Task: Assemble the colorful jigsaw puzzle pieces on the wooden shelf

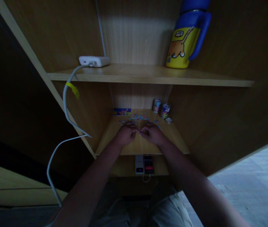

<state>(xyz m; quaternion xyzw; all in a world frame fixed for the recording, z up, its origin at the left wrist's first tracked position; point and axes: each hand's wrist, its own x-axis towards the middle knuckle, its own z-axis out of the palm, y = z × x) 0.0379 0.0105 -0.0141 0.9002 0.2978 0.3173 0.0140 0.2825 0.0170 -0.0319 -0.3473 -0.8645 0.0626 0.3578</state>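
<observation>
My left hand (127, 133) and my right hand (152, 133) rest side by side on a wooden desk (138, 146), fingertips meeting in the middle. Both have their fingers curled in a pinch; whatever is between them is too small and dark to name. Just beyond the fingers lie several loose colourful puzzle pieces (137, 118). A flat colourful picture card (121, 111) lies at the back left of the desk.
Two small printed cans (161, 108) and a round lid (169, 120) stand at the back right. On the shelf above sit a white power adapter (94, 61) with a hanging white cable (65, 104) and a blue-and-yellow jug (187, 34). Small devices (144, 164) hang below the desk edge.
</observation>
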